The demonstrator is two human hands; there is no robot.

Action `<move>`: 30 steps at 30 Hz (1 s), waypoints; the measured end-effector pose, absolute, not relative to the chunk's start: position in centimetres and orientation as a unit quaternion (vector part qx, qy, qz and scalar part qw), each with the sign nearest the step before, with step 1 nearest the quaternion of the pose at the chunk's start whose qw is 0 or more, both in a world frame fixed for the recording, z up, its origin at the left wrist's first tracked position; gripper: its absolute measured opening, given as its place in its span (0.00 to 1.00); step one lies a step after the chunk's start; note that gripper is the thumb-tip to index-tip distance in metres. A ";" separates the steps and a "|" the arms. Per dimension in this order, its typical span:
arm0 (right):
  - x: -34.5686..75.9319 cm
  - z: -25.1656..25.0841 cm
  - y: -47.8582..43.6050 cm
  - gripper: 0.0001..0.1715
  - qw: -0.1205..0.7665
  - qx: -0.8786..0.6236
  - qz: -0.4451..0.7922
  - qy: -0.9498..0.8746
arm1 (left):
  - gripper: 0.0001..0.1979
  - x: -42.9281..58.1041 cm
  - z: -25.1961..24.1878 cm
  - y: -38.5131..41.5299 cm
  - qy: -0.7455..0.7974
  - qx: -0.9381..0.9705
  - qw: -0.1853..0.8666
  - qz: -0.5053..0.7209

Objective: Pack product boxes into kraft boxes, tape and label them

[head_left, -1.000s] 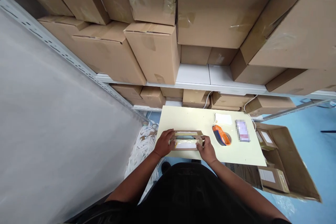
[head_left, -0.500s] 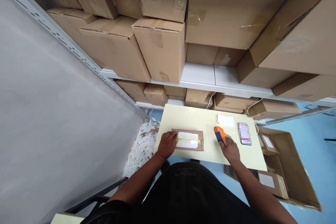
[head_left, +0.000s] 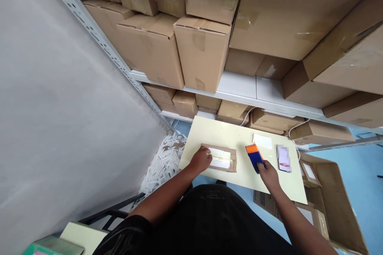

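A flat brown cardboard parcel (head_left: 223, 158) with a white label and tape across it lies on the pale yellow table (head_left: 221, 133). My left hand (head_left: 201, 159) rests on the parcel's left end, fingers curled down on it. My right hand (head_left: 267, 172) is closed round the handle of an orange and blue tape dispenser (head_left: 254, 156), lifted off the table just right of the parcel.
A white pad (head_left: 262, 141) and a phone (head_left: 283, 158) lie at the table's right. An open carton (head_left: 329, 191) holding small parcels stands on the blue floor to the right. Shelves stacked with cardboard boxes (head_left: 203, 48) fill the back. White paper strips (head_left: 163, 163) litter the floor left.
My right hand left the parcel, reached right, took the tape dispenser and raised it. The parcel now lies flat under my left hand. The view shifted left.
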State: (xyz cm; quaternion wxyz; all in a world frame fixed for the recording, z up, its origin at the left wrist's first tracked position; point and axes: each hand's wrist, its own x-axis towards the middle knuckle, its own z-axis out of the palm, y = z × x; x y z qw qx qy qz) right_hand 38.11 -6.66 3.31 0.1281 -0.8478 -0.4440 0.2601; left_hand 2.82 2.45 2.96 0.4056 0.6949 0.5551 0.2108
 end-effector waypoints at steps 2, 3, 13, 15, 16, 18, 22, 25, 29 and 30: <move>36.2 5.6 -7.2 0.18 0.183 -0.804 0.319 -0.467 | 0.10 2.0 3.3 3.3 0.557 0.629 0.495 0.223; 34.8 6.6 -7.2 0.17 0.199 -0.780 0.341 -0.486 | 0.13 1.7 3.5 3.6 0.558 0.583 0.547 0.224; 23.3 8.8 -2.1 0.27 0.152 -0.701 0.265 -0.645 | 0.21 0.2 3.4 3.3 0.484 0.417 0.714 0.288; 23.0 8.8 -1.6 0.27 0.131 -0.696 0.248 -0.661 | 0.21 0.1 3.4 3.1 0.482 0.409 0.714 0.300; 23.0 8.9 -1.5 0.26 0.122 -0.691 0.239 -0.672 | 0.22 0.1 3.4 3.0 0.481 0.408 0.714 0.303; 22.9 9.1 -1.2 0.26 0.108 -0.679 0.221 -0.691 | 0.22 0.1 3.4 2.9 0.490 0.413 0.704 0.305; 22.9 9.7 -0.8 0.28 0.075 -0.663 0.190 -0.720 | 0.18 0.1 3.2 2.6 0.535 0.470 0.633 0.303; 23.0 10.1 -0.4 0.30 0.037 -0.658 0.174 -0.732 | 0.14 0.1 3.1 2.5 0.534 0.515 0.599 0.302; 23.0 10.6 0.0 0.30 -0.013 -0.653 0.170 -0.738 | 0.14 -0.1 3.3 2.2 0.547 0.557 0.539 0.315; 23.0 10.7 0.1 0.31 -0.023 -0.653 0.172 -0.737 | 0.14 -0.2 3.3 2.1 0.557 0.562 0.522 0.319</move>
